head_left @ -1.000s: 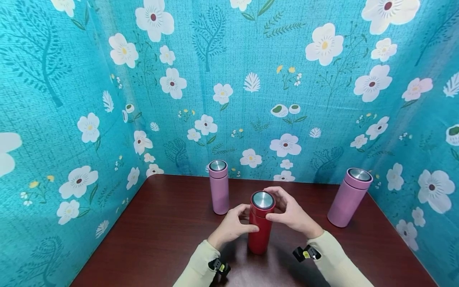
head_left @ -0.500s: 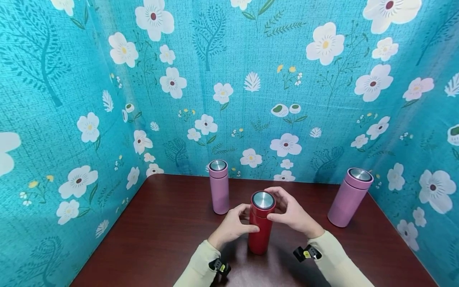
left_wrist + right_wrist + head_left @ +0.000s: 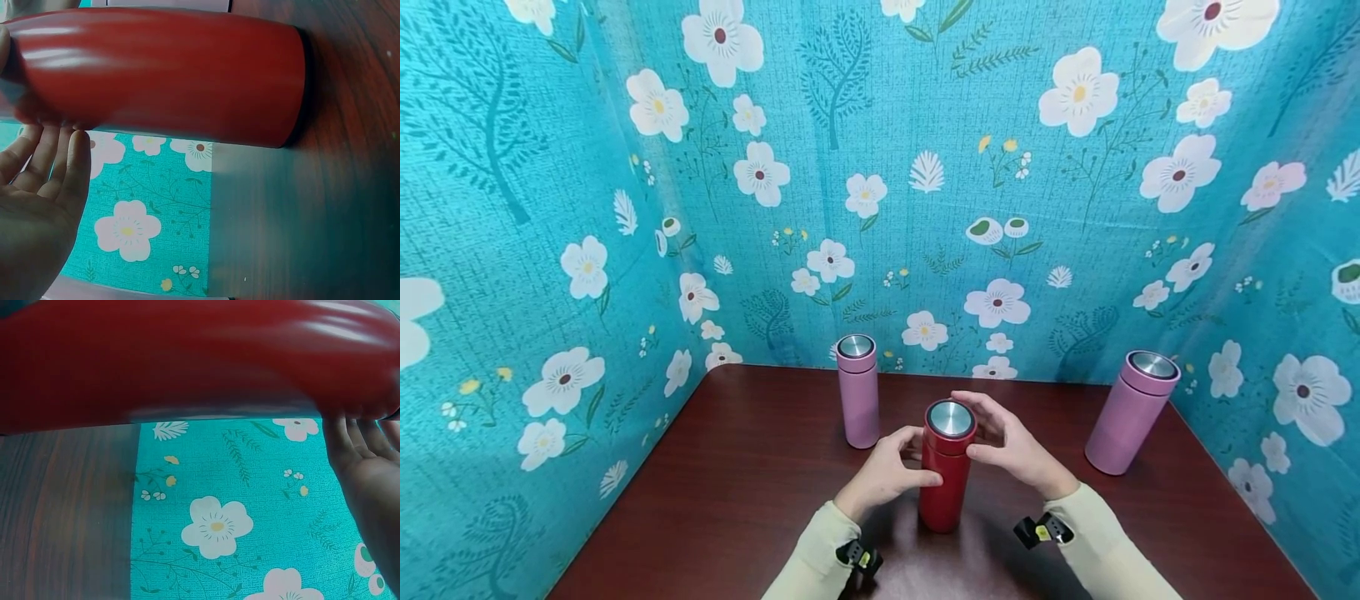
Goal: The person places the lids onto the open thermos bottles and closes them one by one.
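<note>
A red thermos stands upright on the table in the head view, its lid topped with a silver disc. My left hand grips the body just below the lid, thumb on the near side and fingers behind. Around the lid curves my right hand, its thumb at the right edge near the seam and its fingers reaching behind the top. Both wrist views show the red body close up, with fingertips of the left hand and the right hand against it. The lid sits on the body.
Two pink thermoses with silver tops stand farther back: one upright pink thermos behind the left hand, another pink thermos at the right. The dark wood table ends at a turquoise floral cloth at the back and sides.
The right thumb has slid slightly to the right along the lid's edge. The left hand and all three thermoses look the same.
</note>
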Demonstrator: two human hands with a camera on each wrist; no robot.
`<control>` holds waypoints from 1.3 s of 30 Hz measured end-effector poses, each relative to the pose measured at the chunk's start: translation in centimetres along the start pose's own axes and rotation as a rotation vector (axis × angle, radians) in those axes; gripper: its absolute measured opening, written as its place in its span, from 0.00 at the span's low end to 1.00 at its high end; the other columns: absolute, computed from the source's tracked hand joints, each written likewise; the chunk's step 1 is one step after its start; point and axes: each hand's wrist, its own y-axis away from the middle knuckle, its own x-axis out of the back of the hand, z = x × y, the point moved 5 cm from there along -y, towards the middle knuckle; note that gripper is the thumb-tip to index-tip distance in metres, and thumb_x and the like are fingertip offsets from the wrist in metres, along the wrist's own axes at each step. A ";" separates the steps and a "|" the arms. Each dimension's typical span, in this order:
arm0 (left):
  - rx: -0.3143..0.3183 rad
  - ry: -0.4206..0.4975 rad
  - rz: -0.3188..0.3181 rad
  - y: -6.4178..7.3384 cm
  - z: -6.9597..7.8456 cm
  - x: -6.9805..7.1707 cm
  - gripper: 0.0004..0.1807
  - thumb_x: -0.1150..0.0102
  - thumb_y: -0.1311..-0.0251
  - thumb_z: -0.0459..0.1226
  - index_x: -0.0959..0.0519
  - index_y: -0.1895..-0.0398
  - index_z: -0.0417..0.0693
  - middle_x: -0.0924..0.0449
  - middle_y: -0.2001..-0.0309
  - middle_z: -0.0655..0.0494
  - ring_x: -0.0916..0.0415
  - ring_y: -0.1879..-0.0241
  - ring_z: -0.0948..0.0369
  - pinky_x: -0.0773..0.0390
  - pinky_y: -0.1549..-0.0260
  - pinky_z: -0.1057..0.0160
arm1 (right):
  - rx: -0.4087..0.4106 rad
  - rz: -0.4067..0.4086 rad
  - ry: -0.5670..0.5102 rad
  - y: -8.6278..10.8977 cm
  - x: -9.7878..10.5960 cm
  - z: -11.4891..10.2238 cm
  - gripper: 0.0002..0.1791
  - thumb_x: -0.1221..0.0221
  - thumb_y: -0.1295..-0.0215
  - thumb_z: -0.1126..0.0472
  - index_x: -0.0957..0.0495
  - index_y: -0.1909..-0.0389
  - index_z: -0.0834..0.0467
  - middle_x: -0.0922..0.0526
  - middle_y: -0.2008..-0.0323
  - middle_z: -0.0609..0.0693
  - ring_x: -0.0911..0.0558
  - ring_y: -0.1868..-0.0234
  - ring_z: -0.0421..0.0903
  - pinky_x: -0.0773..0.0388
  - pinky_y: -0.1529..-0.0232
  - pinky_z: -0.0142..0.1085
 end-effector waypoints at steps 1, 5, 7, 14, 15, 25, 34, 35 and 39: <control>-0.001 0.001 -0.001 0.0 0.0 0.0 0.28 0.28 0.52 0.44 0.26 0.46 0.53 0.22 0.53 0.61 0.23 0.56 0.63 0.23 0.58 0.64 | 0.006 -0.007 -0.002 0.0 0.0 -0.1 0.39 0.38 0.44 0.64 0.43 0.32 0.61 0.32 0.40 0.59 0.27 0.42 0.46 0.26 0.49 0.45; -0.002 -0.002 0.001 0.1 0.0 0.0 0.29 0.29 0.51 0.45 0.26 0.45 0.52 0.22 0.53 0.61 0.23 0.56 0.62 0.23 0.58 0.63 | 0.025 -0.018 0.008 0.0 0.0 -0.3 0.38 0.39 0.43 0.64 0.43 0.32 0.62 0.31 0.40 0.60 0.27 0.42 0.46 0.26 0.50 0.47; -0.006 -0.006 0.003 0.1 0.0 0.0 0.29 0.28 0.52 0.44 0.26 0.45 0.52 0.22 0.53 0.61 0.23 0.56 0.62 0.23 0.58 0.63 | 0.027 -0.012 0.013 0.0 0.0 -0.3 0.38 0.38 0.43 0.64 0.42 0.33 0.62 0.31 0.40 0.59 0.27 0.43 0.46 0.25 0.50 0.46; -0.012 -0.013 0.010 0.0 0.0 0.0 0.29 0.28 0.52 0.45 0.26 0.45 0.52 0.21 0.53 0.62 0.23 0.57 0.63 0.23 0.57 0.63 | 0.000 0.000 -0.021 -0.1 0.0 0.3 0.37 0.36 0.45 0.68 0.42 0.35 0.64 0.28 0.43 0.57 0.25 0.44 0.48 0.25 0.48 0.44; -0.015 -0.016 0.011 0.0 0.0 0.0 0.29 0.28 0.52 0.45 0.26 0.45 0.52 0.21 0.53 0.62 0.23 0.57 0.63 0.24 0.57 0.63 | -0.002 -0.002 -0.026 -0.1 0.0 0.3 0.38 0.36 0.46 0.68 0.42 0.35 0.64 0.28 0.43 0.57 0.25 0.44 0.49 0.25 0.48 0.44; -0.014 -0.023 0.010 0.0 0.1 0.0 0.28 0.28 0.52 0.45 0.26 0.46 0.53 0.22 0.54 0.63 0.23 0.57 0.63 0.24 0.57 0.63 | 0.013 -0.045 -0.052 0.1 -0.2 0.0 0.38 0.40 0.43 0.64 0.43 0.32 0.61 0.32 0.39 0.57 0.28 0.42 0.49 0.24 0.50 0.44; 0.006 -0.013 0.005 0.1 0.0 -0.2 0.29 0.28 0.52 0.45 0.26 0.45 0.54 0.22 0.54 0.63 0.24 0.56 0.63 0.23 0.58 0.63 | 0.039 -0.030 -0.015 0.1 0.0 0.0 0.36 0.40 0.42 0.65 0.41 0.33 0.63 0.29 0.41 0.57 0.26 0.44 0.48 0.24 0.51 0.43; 0.006 -0.014 0.005 0.1 0.0 -0.2 0.29 0.28 0.52 0.45 0.26 0.45 0.54 0.22 0.54 0.63 0.24 0.56 0.63 0.23 0.58 0.63 | 0.037 -0.025 -0.015 0.1 0.0 0.0 0.36 0.40 0.43 0.66 0.41 0.33 0.63 0.29 0.42 0.57 0.26 0.44 0.48 0.24 0.51 0.43; -0.003 -0.015 0.007 0.0 0.0 -0.2 0.29 0.28 0.52 0.45 0.26 0.46 0.53 0.21 0.54 0.63 0.23 0.57 0.63 0.24 0.57 0.63 | 0.021 -0.006 -0.023 0.1 0.0 0.0 0.37 0.38 0.44 0.68 0.42 0.34 0.65 0.28 0.42 0.58 0.25 0.44 0.48 0.25 0.50 0.44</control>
